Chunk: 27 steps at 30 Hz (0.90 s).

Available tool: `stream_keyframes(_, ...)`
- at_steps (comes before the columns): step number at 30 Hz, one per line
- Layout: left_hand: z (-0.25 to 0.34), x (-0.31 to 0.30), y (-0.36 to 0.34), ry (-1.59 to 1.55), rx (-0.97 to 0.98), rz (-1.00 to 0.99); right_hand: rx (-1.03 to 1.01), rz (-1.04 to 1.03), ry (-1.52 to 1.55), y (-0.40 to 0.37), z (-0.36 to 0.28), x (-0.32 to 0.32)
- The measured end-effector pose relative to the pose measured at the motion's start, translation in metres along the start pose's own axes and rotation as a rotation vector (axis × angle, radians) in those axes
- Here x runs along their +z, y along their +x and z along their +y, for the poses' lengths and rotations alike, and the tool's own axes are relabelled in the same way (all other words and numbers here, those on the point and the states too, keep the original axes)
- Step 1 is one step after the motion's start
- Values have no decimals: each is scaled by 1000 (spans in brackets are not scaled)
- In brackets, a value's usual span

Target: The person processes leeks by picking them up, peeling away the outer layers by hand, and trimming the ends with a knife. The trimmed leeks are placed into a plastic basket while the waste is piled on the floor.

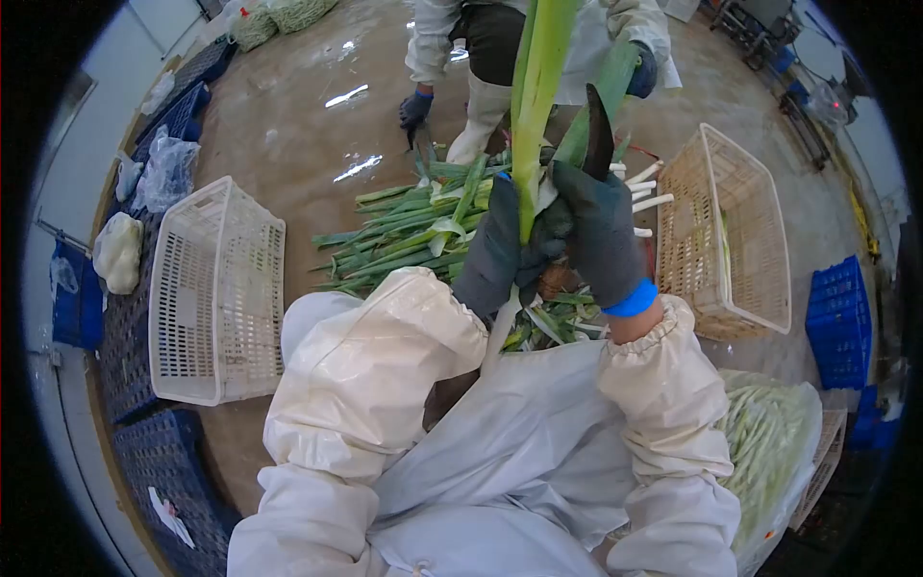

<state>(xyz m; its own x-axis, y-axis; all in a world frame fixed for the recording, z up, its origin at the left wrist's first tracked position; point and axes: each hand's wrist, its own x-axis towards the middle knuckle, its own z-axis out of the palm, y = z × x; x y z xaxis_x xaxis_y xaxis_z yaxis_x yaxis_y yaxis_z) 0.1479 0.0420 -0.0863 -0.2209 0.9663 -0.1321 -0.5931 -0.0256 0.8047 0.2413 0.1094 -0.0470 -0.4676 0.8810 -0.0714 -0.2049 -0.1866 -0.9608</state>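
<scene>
Both my hands wear dark grey gloves and meet in front of my white apron. My left hand (pixel 492 252) is closed around a leek (pixel 535 125), whose green leaves point up and away and whose pale end shows below. My right hand (pixel 601 231) is closed beside it, against the leek leaves, with a dark curved blade (pixel 598 135) sticking up from it; the handle is hidden. Beyond my hands, a pile of green leeks (pixel 413 231) lies on the floor. White leek stalks (pixel 652 201) stick out to the right.
A co-worker's gloved hand (pixel 415 110) is beyond the pile, near white boots. Cream crates stand at left (pixel 216 298) and right (pixel 735 231). A bag of green stalks (pixel 769 442) sits at lower right. Blue pallets (pixel 168 471) line the left wall; a blue crate (pixel 839 322) is far right.
</scene>
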Motion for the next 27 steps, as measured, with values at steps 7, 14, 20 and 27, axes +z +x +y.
stream_keyframes(7, 13, -10, -4, -110, -254, -184, -111, -28, -136, 13, 9, -9)
stream_keyframes(14, 7, -19, 2, -403, -307, -450, -153, 21, -166, 19, 21, -6)
stream_keyframes(20, 3, -22, 3, -392, -292, -502, -229, 30, -294, 30, 34, -13)
stream_keyframes(27, -7, -10, 1, 99, -114, 78, -341, 284, -214, 8, -13, -10)
